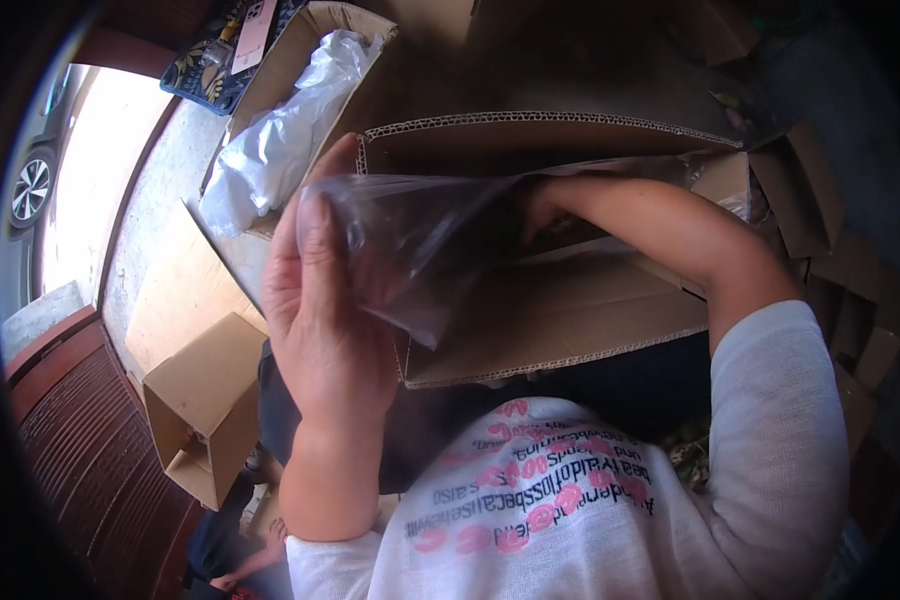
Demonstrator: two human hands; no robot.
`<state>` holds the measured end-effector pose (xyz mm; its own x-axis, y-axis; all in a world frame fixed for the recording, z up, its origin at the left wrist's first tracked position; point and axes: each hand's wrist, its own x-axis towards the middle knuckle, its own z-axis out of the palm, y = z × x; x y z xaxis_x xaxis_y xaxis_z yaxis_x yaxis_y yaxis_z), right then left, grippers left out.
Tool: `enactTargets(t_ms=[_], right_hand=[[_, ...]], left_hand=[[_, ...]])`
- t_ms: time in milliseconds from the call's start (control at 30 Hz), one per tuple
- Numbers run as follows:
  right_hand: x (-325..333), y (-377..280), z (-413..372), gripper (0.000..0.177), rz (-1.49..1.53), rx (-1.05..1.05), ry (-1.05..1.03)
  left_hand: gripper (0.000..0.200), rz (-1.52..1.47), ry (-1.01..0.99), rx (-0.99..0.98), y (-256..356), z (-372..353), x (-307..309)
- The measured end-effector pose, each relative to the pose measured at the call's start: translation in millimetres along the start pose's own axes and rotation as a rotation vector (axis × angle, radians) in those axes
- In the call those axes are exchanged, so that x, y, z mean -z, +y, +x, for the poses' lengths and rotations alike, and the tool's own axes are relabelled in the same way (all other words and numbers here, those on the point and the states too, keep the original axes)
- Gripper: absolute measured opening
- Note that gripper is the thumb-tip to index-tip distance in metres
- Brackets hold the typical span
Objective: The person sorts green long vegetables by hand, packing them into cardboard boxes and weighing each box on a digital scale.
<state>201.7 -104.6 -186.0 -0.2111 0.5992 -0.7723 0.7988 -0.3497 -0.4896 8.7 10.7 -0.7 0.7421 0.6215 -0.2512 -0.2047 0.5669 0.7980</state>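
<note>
My left hand (315, 270) is closed on the edge of a clear plastic bag (410, 235), pinching the film between thumb and fingers at the left end of an open cardboard box (560, 305). The film stretches from there to the right, into the box. My right hand (542, 212) reaches down into the box by the mouth of the bag. Shadow and film hide most of its fingers, so I cannot see whether it holds anything. The contents of the box are too dark to make out.
Beyond the left hand stands a long carton (365, 45) holding a white plastic-wrapped bundle (270, 150). A pink phone (255, 35) lies behind it. Another open carton (205, 385) is at lower left, near another person's hand (270, 545). More cartons (800, 190) crowd the right.
</note>
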Motion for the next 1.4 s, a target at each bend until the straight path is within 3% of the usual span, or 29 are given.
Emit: enactTargets(t_ms=[100, 300, 467, 567, 633, 700, 733, 767, 833, 967, 1033, 1100, 1133, 1200, 1233, 1367, 1400], right_hand=[[-12.2, 10.3, 11.4, 0.066, -0.06, -0.007, 0.033], [-22.5, 19.5, 14.4, 0.061, -0.15, -0.02, 0.107], [16.7, -9.7, -64.3, 0.056, -0.137, -0.023, 0.139], [30.8, -27.0, -182.2, 0.054, 0.096, 0.181, 0.515], [15.2, -22.3, -261.7, 0.052, 0.457, 0.212, 0.788], [-18.8, -13.5, -344.0, 0.039, 0.521, 0.127, 1.174], [-47.0, -1.0, -364.4, 0.038, 0.552, 0.011, 1.381], [-78.9, 15.7, -378.0, 0.037, 0.583, -0.113, 1.581], [-158.9, 59.0, -399.0, 0.051, 0.642, -0.528, 1.715], [-305.9, 105.1, -361.9, 0.046, 1.161, -0.815, 1.644], [-370.5, 116.0, -313.3, 0.045, 1.218, -0.912, 1.564], [-454.2, 145.9, -233.0, 0.05, 1.393, -0.665, 1.714], [-473.5, 150.9, -194.2, 0.052, 1.577, -0.815, 1.581], [-477.4, 141.3, -152.0, 0.06, 1.951, -0.839, 1.438], [-473.4, 137.7, -138.0, 0.066, 2.14, -0.706, 1.445], [-455.0, 177.2, -84.6, 0.083, 2.048, -1.218, 1.397], [-447.2, 187.9, -75.6, 0.088, 2.062, -1.306, 1.397]], left_hand=[[0.037, 0.103, 0.127, -0.036, -3.6, -1.9, -4.1], [0.032, 0.164, 0.145, -0.235, -11.3, 0.6, -1.5], [0.032, 0.347, 0.149, -0.29, -10.4, 0.8, -7.7], [0.037, 0.363, 0.079, -0.228, -3.2, -3.3, 4.6], [0.038, 0.375, -0.094, -0.157, 1.7, 1.3, 21.2], [0.042, 0.337, -0.212, -0.13, 8.2, 8.3, 48.7], [0.046, 0.204, -0.493, -0.042, 14.2, 11.1, 42.1], [0.048, 0.363, -0.14, -0.129, 8.8, 1.6, 27.6], [0.049, 0.467, -0.046, -0.156, 5.8, -4.2, 6.8], [0.055, 0.524, -0.085, -0.08, 5.0, 1.1, 19.7], [0.055, 0.543, -0.003, -0.089, -1.1, -2.5, 5.7], [0.058, 0.487, 0.011, -0.051, -4.6, -4.6, 4.8], [0.058, 0.514, 0.098, -0.063, -9.2, -9.8, -11.6], [0.059, 0.524, 0.147, -0.074, -12.0, -10.1, -13.4], [0.059, 0.527, 0.176, -0.08, -12.3, -12.0, -14.2], [0.057, 0.544, 0.365, -0.111, -22.3, -17.6, -34.0], [0.057, 0.53, 0.329, -0.105, -22.2, -18.2, -31.1]])
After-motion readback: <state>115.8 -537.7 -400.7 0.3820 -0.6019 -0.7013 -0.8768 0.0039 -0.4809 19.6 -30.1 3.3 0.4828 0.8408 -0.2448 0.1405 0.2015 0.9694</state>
